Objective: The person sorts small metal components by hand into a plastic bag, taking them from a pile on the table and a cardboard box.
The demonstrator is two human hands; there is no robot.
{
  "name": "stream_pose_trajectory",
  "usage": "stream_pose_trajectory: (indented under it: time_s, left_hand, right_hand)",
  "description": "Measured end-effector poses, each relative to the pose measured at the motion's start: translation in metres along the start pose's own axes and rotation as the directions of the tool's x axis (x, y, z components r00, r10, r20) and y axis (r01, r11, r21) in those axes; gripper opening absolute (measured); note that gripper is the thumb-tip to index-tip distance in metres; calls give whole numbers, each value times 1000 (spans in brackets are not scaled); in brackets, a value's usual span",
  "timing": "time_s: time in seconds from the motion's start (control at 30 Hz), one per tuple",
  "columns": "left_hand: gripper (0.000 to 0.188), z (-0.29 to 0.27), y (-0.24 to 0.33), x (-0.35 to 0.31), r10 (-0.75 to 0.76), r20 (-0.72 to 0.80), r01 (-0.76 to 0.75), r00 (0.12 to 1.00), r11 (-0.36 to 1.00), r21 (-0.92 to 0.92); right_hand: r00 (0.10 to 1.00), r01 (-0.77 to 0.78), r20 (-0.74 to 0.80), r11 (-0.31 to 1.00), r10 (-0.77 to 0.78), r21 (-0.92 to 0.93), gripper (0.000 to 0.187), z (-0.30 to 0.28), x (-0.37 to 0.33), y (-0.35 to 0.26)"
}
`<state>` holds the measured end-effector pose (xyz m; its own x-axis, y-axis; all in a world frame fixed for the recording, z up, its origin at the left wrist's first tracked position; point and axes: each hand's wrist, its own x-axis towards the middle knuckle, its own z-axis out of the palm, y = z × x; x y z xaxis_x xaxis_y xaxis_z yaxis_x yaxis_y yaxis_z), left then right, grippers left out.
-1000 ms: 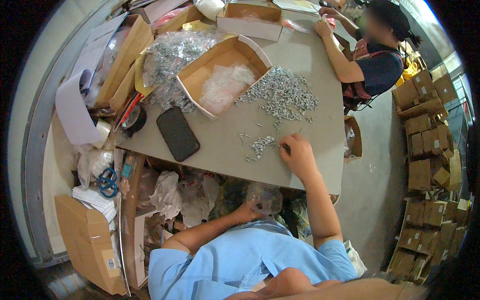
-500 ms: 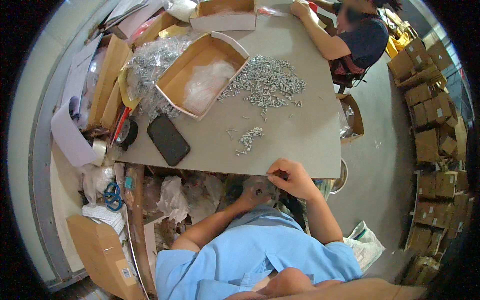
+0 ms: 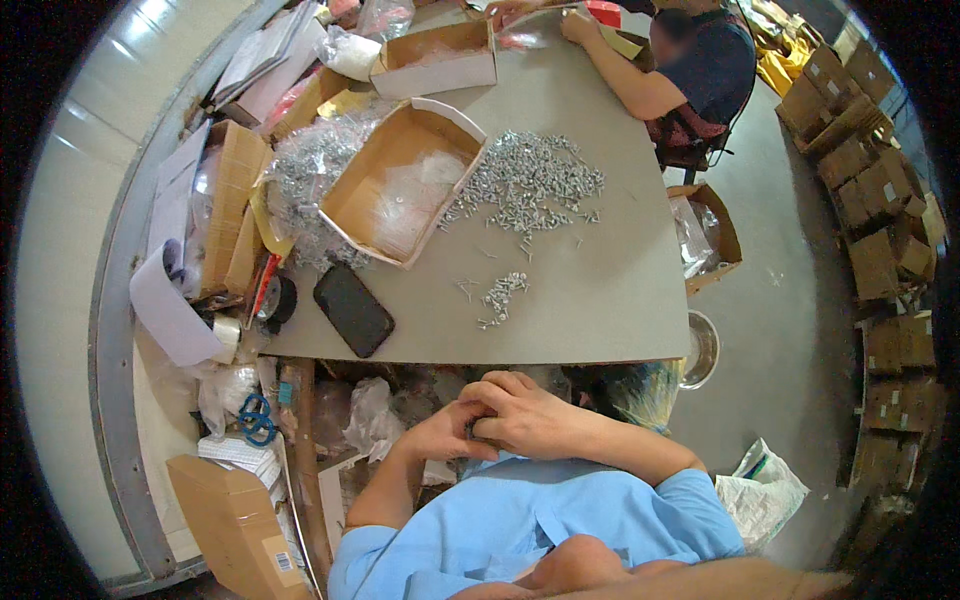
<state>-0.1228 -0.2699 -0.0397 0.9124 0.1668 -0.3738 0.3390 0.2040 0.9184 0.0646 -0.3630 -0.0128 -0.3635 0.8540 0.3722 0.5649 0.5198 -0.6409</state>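
Observation:
My left hand (image 3: 440,432) and my right hand (image 3: 530,415) meet in front of my body, just below the table's near edge. The right fingers are curled over the left hand, and the left fingers are bent inward beneath them. Something small and dark shows in the gap between the hands, but I cannot make out what it is. On the table (image 3: 430,335), closest to my hands, lies a small cluster of screws (image 3: 502,300). Behind it spreads a larger heap of silvery screws (image 3: 540,180).
An open cardboard tray (image 3: 350,195) holding clear plastic bags stands left of the heap. A black phone (image 3: 355,310) lies near the front edge. Blue-handled scissors (image 3: 257,420) hang lower left. Across the table sits another person (image 3: 700,70). A metal bowl (image 3: 702,350) is on the right.
My right hand has come down off the table edge and left to join my left hand, which has risen slightly. The whole view has shifted a little; the screw piles look unchanged.

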Motion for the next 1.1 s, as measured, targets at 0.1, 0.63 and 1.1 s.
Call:
stream_pose_trajectory:
  time_s: [0.1, 0.63, 1.1]
  left_hand:
    - [62, 6, 11, 6, 193, -96, -200, 976, 978, -63]
    - [11, 21, 27, 27, 639, -269, -452, 721, 728, 515]
    - [7, -87, 83, 21, 695, -635, -293, 336, 718, 631]
  right_hand:
    - [1000, 10, -21, 1000, -9, 18, 17, -8, 6, -2]
    - [917, -367, -46, 884, 396, 289, 14, -39, -17, -1]
    - [832, -347, -305, 864, 463, 364, 7, -39, -37, 38]
